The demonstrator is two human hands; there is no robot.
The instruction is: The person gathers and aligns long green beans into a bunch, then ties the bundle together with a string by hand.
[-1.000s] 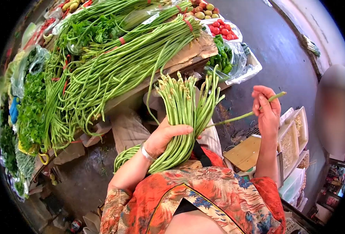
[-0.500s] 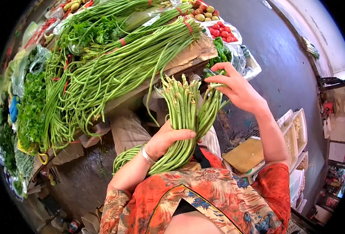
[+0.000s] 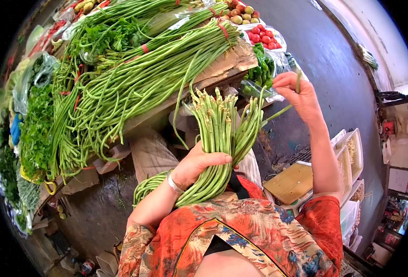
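Note:
A thick bundle of green long beans point(image 3: 213, 124) stands upright in front of my chest, its cut ends at the top and the long tails bending back under my left forearm. Wrapped round its middle is my left hand point(image 3: 204, 159), closed, the thumb across the front. Up and to the right of the bundle, my right hand point(image 3: 296, 94) pinches a single long bean point(image 3: 278, 112). That bean slants from the bundle's right side up to the fingers, and a short end shows above them.
A stall board point(image 3: 213, 76) before me bears piled long beans point(image 3: 153, 74) tied with red bands and leafy greens point(image 3: 38, 124). Tomatoes point(image 3: 263, 36) and green peppers point(image 3: 261, 69) lie at its right end. Plastic bins point(image 3: 351, 147) and a wooden board point(image 3: 289, 182) stand at my right.
My right hand has moved right, away from the bundle, drawing one bean out sideways. My left hand and the bundle have stayed in place.

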